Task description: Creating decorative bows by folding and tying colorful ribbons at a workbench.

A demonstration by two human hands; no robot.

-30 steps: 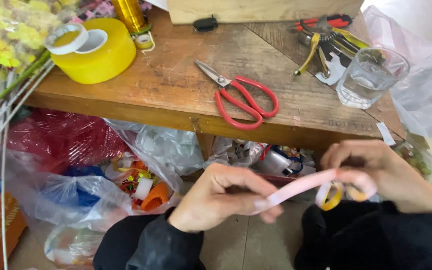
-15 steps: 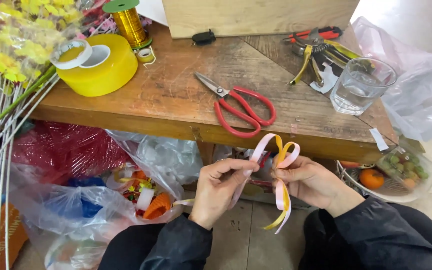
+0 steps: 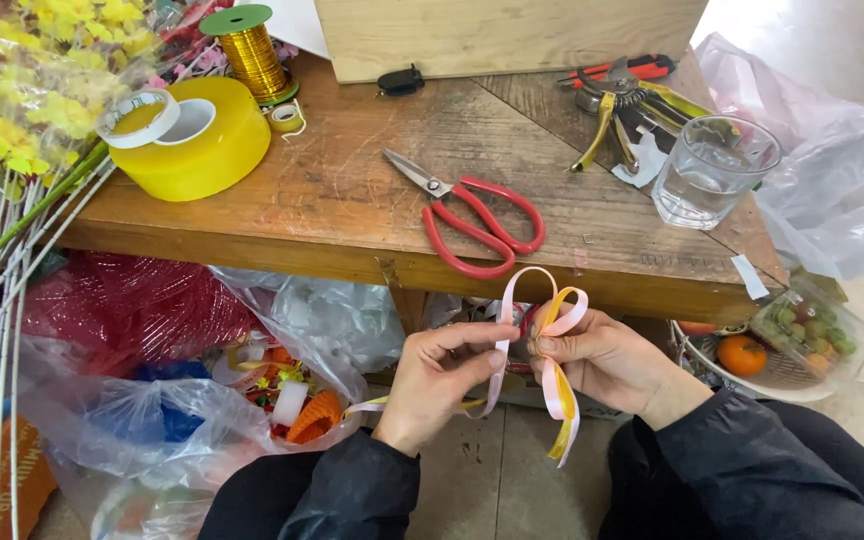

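Lower centre of frame: pink-and-yellow ribbon (image 3: 550, 345), looped into a bow, held below the wooden table (image 3: 352, 210) edge. Right hand (image 3: 602, 360): fingers closed, pinching the bow's centre where the loops meet. Left hand (image 3: 439, 380): thumb and forefinger closed on a ribbon strand beside the loops. Advice: keep the centre pinch firm and loops even while drawing the strand snug. Centre of frame, on the table: red scissors (image 3: 472, 215). Upper right: glass (image 3: 709, 170).
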